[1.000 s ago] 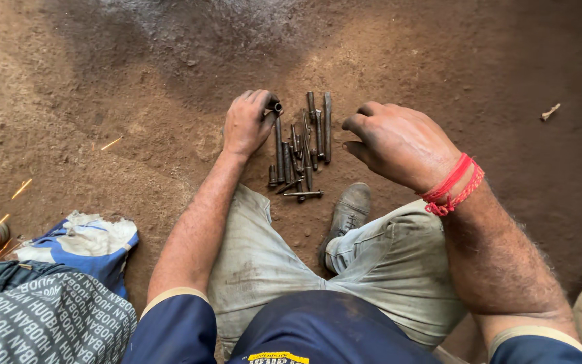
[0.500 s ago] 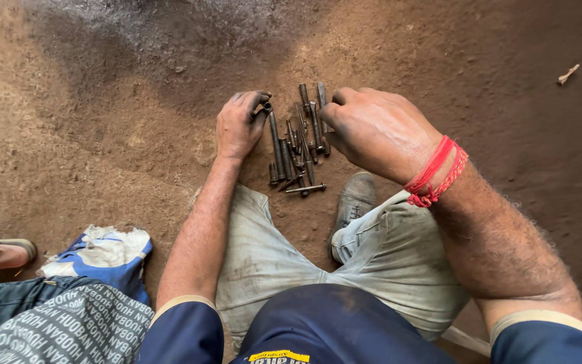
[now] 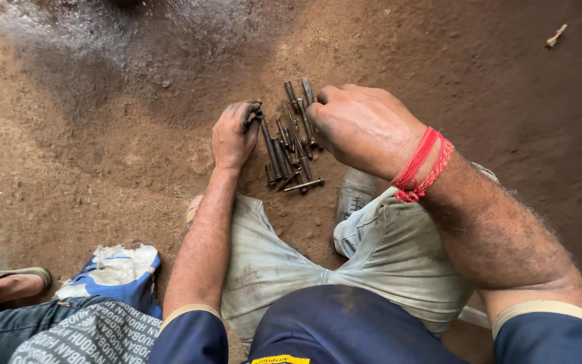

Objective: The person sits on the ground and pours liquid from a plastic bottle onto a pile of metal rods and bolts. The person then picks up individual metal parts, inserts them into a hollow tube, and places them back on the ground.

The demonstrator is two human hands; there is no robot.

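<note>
Here the left hand [image 3: 234, 135] is pinching one dark bolt [image 3: 256, 116] at the edge of the bolt pile [image 3: 289, 145] lying on the dirt floor [image 3: 102, 135]. The right hand [image 3: 365, 125] is hovering curled over the pile, its hold hidden. The bolts look stiff, heavy, greasy; gripping mid-shank seems safest.

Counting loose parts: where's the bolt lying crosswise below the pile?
In the head view, the crosswise bolt lies on the dirt at the pile's near edge, between the left hand and a shoe.

Dull, dark metal bolts [image 3: 289, 145] (greasy-looking) lie on rough, matt dirt ground [image 3: 102, 135].
</note>
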